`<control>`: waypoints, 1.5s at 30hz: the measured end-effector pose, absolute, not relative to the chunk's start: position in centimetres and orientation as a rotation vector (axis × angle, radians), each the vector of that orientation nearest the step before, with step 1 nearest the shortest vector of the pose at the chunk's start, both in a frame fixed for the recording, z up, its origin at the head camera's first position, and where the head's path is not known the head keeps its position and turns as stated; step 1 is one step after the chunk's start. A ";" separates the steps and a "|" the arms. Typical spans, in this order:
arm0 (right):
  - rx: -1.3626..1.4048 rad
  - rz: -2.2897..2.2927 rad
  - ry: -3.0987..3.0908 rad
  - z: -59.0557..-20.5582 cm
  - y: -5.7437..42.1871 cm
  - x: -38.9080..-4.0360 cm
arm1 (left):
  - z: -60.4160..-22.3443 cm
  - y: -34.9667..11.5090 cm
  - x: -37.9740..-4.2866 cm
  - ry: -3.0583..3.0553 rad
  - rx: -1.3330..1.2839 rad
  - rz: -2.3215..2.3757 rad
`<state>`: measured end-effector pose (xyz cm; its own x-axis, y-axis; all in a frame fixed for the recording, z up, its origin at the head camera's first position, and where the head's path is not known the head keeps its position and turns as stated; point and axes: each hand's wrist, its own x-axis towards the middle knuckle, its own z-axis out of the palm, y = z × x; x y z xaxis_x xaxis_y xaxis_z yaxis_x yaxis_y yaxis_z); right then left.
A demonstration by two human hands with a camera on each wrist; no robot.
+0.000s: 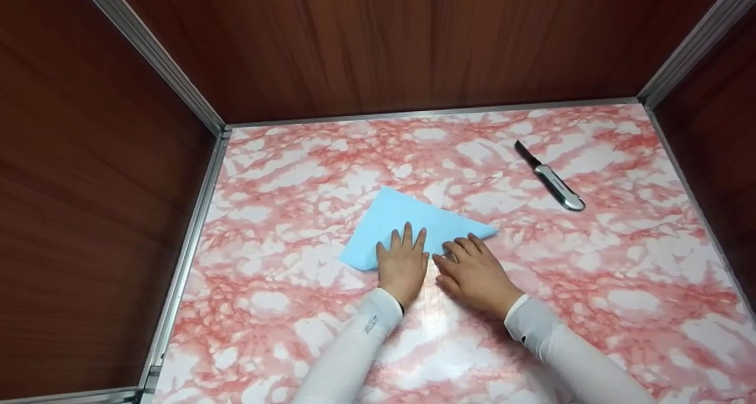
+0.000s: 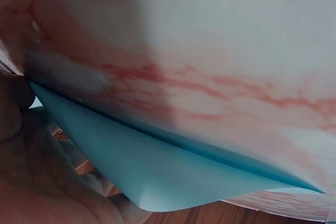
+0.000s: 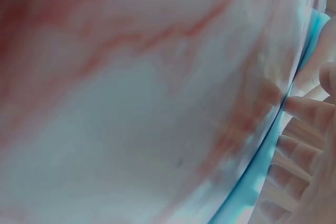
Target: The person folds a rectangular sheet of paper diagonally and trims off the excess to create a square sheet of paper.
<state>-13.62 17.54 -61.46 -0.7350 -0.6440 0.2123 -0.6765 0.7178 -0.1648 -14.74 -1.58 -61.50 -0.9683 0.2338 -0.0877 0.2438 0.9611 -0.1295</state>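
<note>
A light blue sheet of folded paper (image 1: 397, 209) lies on the table, roughly triangular in the head view. My left hand (image 1: 403, 268) rests on its near part with the fingers spread. Along the paper's near right edge, my right hand (image 1: 475, 274) touches the fold with its fingertips. In the left wrist view, the paper (image 2: 142, 161) lifts a little from the tabletop along one edge, beside my left hand (image 2: 42, 166). The right wrist view shows a thin strip of the paper (image 3: 252, 182) under the fingers of my right hand (image 3: 310, 156).
A utility knife (image 1: 557, 186) with a black blade and a grey-and-black handle lies at the back right of the red-and-white marbled table (image 1: 283, 215). Dark wood panels (image 1: 413, 44) with metal edging stand at the back and both sides.
</note>
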 end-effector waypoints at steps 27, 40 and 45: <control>1.091 0.329 -2.808 -61.0 17.4 -13.7 | -60.7 -0.7 -10.0 3.005 0.687 -0.382; 1.086 0.324 -2.854 -60.8 17.4 -13.7 | -61.5 -1.3 -9.7 2.975 0.706 -0.002; 1.082 0.330 -2.869 -60.8 17.4 -13.7 | -61.8 -2.0 -9.8 2.952 0.734 0.091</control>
<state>-13.71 17.43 -60.80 -0.7525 -0.6459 0.1286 -0.6582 0.7313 -0.1788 -9.76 -1.97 -61.79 -0.8792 0.4696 -0.0808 0.4638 0.8822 0.0813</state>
